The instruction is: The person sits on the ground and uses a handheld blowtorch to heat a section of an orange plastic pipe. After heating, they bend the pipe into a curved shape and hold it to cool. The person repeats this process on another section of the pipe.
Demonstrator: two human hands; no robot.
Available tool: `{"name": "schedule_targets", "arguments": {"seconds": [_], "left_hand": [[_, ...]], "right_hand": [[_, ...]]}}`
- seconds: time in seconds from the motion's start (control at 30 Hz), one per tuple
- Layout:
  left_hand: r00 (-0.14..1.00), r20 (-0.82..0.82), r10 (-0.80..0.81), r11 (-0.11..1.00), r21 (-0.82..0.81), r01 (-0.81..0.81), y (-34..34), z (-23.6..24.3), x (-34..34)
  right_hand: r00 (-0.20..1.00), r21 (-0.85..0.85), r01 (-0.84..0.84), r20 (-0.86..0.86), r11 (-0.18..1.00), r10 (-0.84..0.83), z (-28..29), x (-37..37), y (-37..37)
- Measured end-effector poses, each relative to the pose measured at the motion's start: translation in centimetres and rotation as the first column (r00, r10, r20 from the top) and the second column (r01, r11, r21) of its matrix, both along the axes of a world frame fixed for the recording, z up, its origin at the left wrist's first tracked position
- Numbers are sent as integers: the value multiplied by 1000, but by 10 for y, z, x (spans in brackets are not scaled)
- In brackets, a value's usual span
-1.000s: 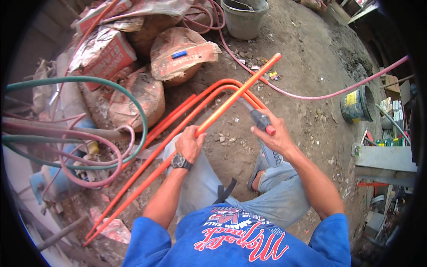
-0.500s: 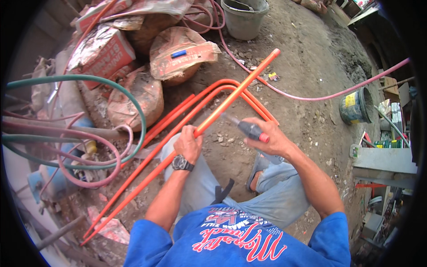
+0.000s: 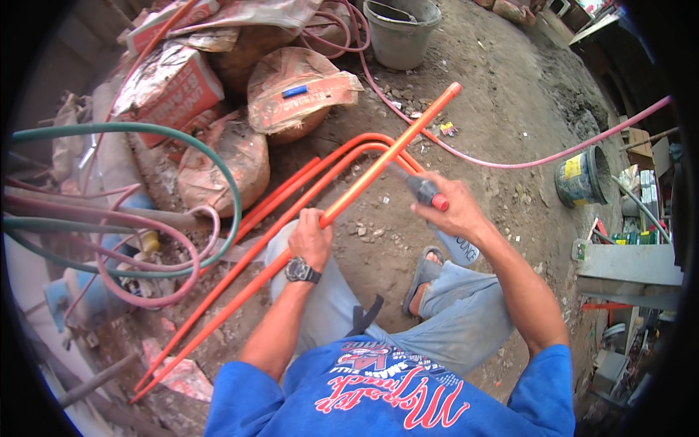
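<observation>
My left hand (image 3: 310,234) grips a straight orange pipe (image 3: 357,189) that runs diagonally from lower left to upper right. Bent orange pipes (image 3: 313,182) lie beyond it on the ground, partly crossed by it. My right hand (image 3: 455,211) is closed round a hand torch (image 3: 426,191) with a black body, red knob and grey canister (image 3: 459,247). Its nozzle points at the straight pipe from the right, very near it; whether they touch I cannot tell, and I see no flame.
Dirty sacks (image 3: 291,95) are piled at upper left. Green (image 3: 167,131) and pink hoses (image 3: 156,298) coil at left; a pink hose crosses the dirt ground (image 3: 502,109). A grey bucket (image 3: 400,44) stands at top, a dark bucket (image 3: 582,175) at right, beside boards (image 3: 626,262) and clutter.
My right hand and the torch shifted left and down half a second ago, and now sit up and right again, nozzle nearer the pipe. My left hand has barely moved.
</observation>
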State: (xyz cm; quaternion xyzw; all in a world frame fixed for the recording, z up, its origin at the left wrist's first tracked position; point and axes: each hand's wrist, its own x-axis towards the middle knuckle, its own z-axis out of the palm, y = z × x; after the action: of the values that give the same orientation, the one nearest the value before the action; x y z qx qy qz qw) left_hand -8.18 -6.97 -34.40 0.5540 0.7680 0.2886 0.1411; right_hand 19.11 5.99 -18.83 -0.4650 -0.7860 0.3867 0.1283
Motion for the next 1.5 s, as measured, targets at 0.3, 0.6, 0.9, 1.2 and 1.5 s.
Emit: {"name": "schedule_targets", "arguments": {"seconds": [0.3, 0.6, 0.9, 1.2, 1.5], "left_hand": [[992, -49, -120, 990, -81, 115, -19, 10, -34], [984, 110, -140, 979, -131, 154, -15, 11, -62], [931, 265, -251, 944, -145, 295, 34, 6, -39], [945, 237, -225, 960, -111, 257, 43, -12, -35], [935, 270, -231, 966, -54, 254, 43, -9, -33]], "right_hand": [[998, -48, 52, 46, 997, -50, 3, -1, 2], [995, 92, 92, -48, 991, -88, -8, -10, -39], [995, 178, -44, 100, 983, 27, -21, -28, -59], [973, 146, -107, 221, 983, 73, -23, -43, -59], [972, 138, -119, 218, 983, 87, -24, -48, -61]]}}
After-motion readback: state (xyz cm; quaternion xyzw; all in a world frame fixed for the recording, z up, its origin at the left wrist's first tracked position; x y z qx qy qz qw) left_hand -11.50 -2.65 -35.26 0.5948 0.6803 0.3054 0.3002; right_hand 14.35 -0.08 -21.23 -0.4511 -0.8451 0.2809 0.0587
